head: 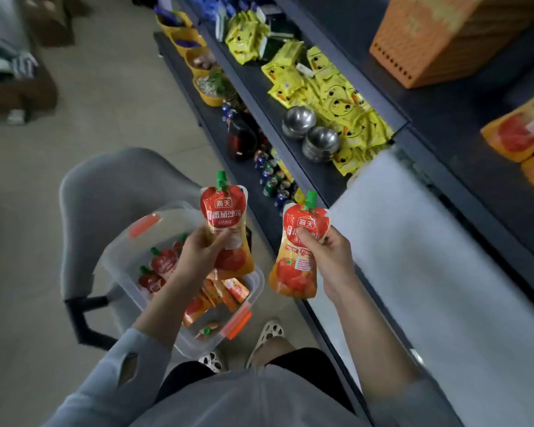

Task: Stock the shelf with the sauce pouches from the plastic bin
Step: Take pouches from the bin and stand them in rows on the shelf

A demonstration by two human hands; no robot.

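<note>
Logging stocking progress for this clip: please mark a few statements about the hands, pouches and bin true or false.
1. The left hand grips the left pouch, and the right hand grips the right pouch. True.
2. The plastic bin is empty. False: several loose pouches lie in it.
3. Both held pouches have green caps. True.
4. Steel bowls sit on the shelf beside yellow packets. True.
5. The plastic bin stands on the shelf. False: it rests on the grey chair.
</note>
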